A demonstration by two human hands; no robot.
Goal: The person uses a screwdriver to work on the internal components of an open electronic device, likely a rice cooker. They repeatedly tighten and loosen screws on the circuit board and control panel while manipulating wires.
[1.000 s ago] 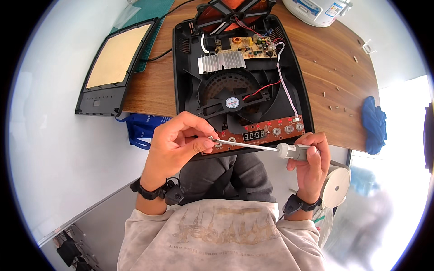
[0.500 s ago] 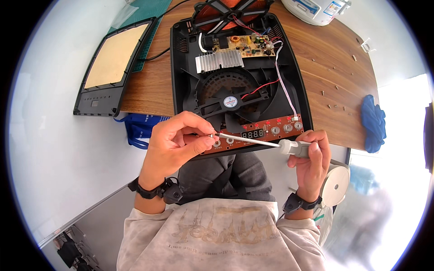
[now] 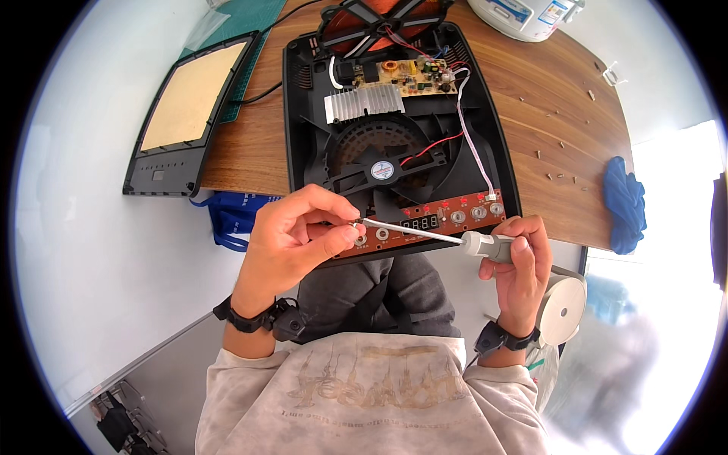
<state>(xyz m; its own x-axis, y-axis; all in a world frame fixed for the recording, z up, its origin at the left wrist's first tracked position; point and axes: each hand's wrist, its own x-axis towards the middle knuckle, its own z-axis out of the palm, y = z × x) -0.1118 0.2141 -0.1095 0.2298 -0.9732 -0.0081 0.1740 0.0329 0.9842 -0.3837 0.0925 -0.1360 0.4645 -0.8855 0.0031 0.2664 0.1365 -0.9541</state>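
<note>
A small screw (image 3: 356,224) is pinched between the thumb and forefinger of my left hand (image 3: 292,231). My right hand (image 3: 525,262) is closed round the grey handle of a screwdriver (image 3: 417,231), whose shaft points left with its tip at the screw. I cannot tell whether tip and screw touch. Both hands hover over the near edge of an opened induction cooker base (image 3: 503,148). Just behind the shaft lies its red-brown control board (image 3: 394,233) with a digit display. Farther back are the black fan (image 3: 382,170), the finned heat sink (image 3: 365,104) and the circuit board (image 3: 417,85).
The copper coil (image 3: 415,14) leans at the base's far end. A black cover panel (image 3: 140,178) lies left, partly on a green mat (image 3: 262,14). Several loose screws (image 3: 561,144) are scattered over the wooden table (image 3: 531,68) at right. A blue cloth (image 3: 624,205) hangs at the table's right edge.
The screwdriver has shifted slightly left and up, its tip still beside the left fingertips. The cooker base sits slightly farther left in view. Both grips are unchanged.
</note>
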